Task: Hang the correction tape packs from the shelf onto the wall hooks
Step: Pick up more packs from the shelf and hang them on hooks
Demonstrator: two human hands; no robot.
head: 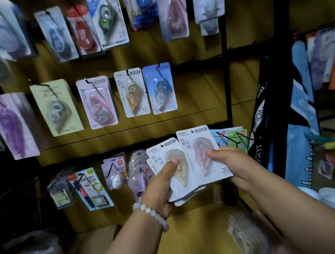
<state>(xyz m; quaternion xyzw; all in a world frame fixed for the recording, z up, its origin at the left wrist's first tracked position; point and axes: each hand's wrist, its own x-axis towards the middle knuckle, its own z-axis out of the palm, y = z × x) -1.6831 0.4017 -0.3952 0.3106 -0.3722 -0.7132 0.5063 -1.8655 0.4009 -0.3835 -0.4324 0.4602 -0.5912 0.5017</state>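
Left hand (160, 184) grips stacked packs (184, 191), right hand (228, 163) pinches pink pack (204, 154); hung packs (132, 92) crowd wall hooks (226, 137)

Yellow pack (177, 166) "T-9267"; pink pack (204, 156) "T-9267", "20"

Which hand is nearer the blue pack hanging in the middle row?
Right. The right hand, holding the pink pack, sits below the blue pack and slightly to its right. The left hand, holding the yellow pack stack, is lower.
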